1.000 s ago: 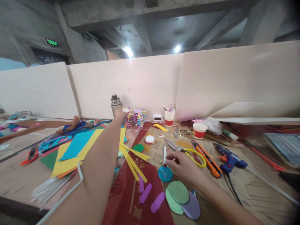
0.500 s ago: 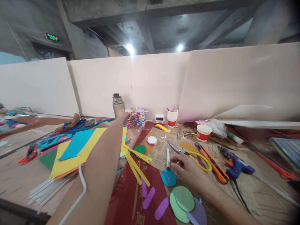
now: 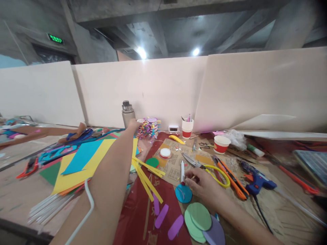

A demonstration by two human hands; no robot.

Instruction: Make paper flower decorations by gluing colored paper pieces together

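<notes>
My left hand (image 3: 132, 125) is stretched far forward beside the grey bottle. Its thumb lies against the upper edge of a small stack of paper discs with coloured strips sticking out (image 3: 141, 129), gripping its side; the other fingers are hidden. A similar stack with a purple top (image 3: 152, 126) stands just right of it. My right hand (image 3: 198, 180) rests on the cardboard, fingers loosely bent and apart, nothing visible in them. Next to its fingertips are a white tube-like pen (image 3: 182, 172) and a blue disc (image 3: 183, 194). Scissors with yellow handles (image 3: 217, 175) lie behind that hand.
Yellow strips (image 3: 145, 180), purple paper pieces (image 3: 161, 216) and green discs (image 3: 200, 217) lie in front. Coloured sheets (image 3: 84, 156) are left, under my left arm. To the right are orange cutters (image 3: 233, 183), a blue glue gun (image 3: 260, 182) and a paper cup (image 3: 221, 144). A bottle (image 3: 128, 114) stands behind.
The view has shifted very slightly. Both hands stay where they were, the left at the stack and the right by the blue disc.
</notes>
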